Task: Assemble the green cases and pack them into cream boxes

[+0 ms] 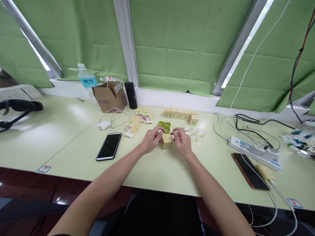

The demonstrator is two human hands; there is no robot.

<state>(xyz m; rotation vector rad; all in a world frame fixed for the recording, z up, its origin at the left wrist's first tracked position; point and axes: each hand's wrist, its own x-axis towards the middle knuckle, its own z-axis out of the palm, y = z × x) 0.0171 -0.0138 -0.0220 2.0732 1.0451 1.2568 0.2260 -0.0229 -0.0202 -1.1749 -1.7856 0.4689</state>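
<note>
A small kraft-paper box (167,143) stands on the table between my hands. My left hand (153,139) has thumb and forefinger bent at the box's upper left edge. My right hand (182,141) grips the upper right edge in the same way, its fingertips partly hidden. Just behind the box sit several green square cups (167,125). Beside my right hand are pale pink-white pieces (186,129) and clear plastic cups (201,132) with small yellow spots.
Closed kraft boxes (180,113) form a row at the back; unfolded ones (133,125) lie left. Phones (109,146) flank the work area. A carton (110,97), black flask (131,95) and water bottle (88,80) stand back left. A power strip (256,153) with cables lies right.
</note>
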